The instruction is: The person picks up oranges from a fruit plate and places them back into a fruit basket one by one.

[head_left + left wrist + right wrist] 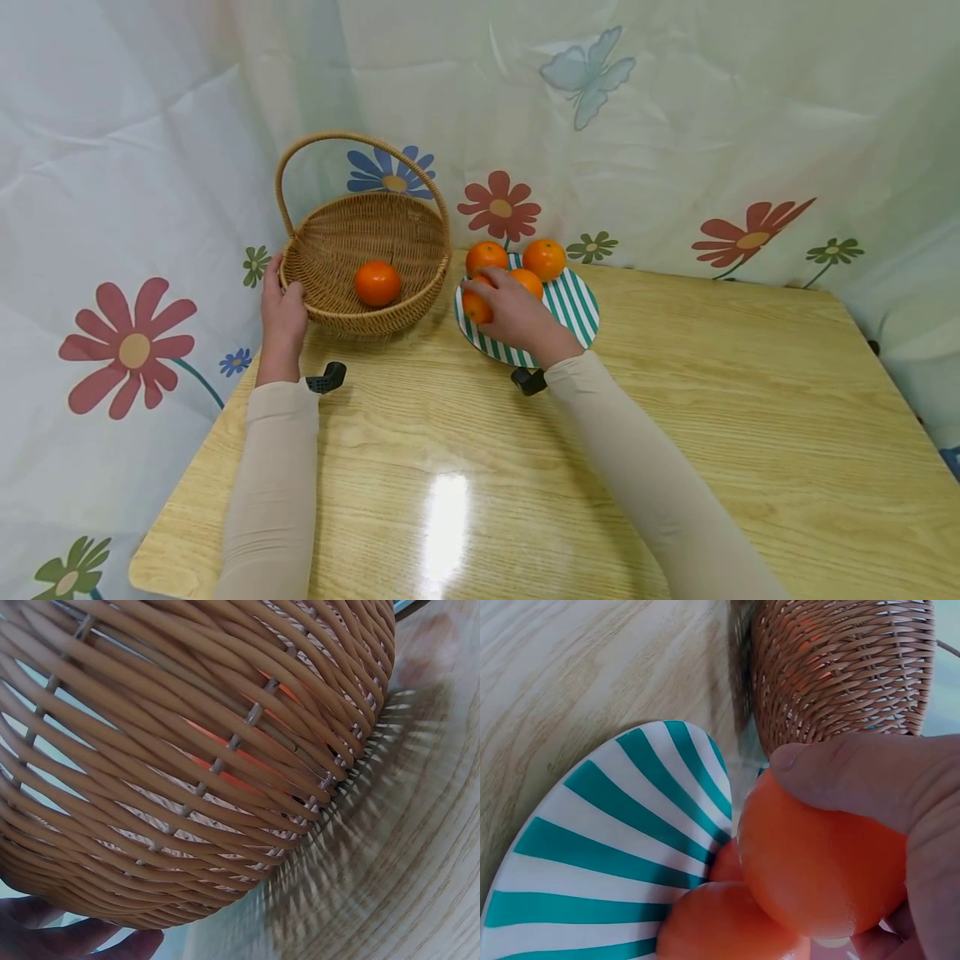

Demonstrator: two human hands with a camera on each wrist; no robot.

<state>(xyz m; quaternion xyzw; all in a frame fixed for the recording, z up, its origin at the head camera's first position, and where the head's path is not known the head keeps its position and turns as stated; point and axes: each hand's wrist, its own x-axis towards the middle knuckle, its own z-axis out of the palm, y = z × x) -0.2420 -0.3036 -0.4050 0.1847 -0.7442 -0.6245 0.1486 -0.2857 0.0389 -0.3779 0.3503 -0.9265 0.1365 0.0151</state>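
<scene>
A wicker basket (341,250) with a hoop handle stands at the table's back left, with one orange (377,282) inside. My left hand (282,307) holds its left rim and wall; in the left wrist view fingertips (112,943) lie under the basket wall (187,750). A green-and-white striped plate (577,308) beside it carries several oranges. My right hand (510,312) grips the front-left orange (476,307) on the plate. The right wrist view shows my thumb (855,776) curled over that orange (817,862), with another orange (720,922) below and the striped plate (607,847).
The wooden table (675,433) stretches wide to the right and front. A flowered curtain (675,125) hangs right behind the basket and plate. Two oranges (544,258) sit at the plate's back edge. Black wrist camera mounts (327,377) hang under both wrists.
</scene>
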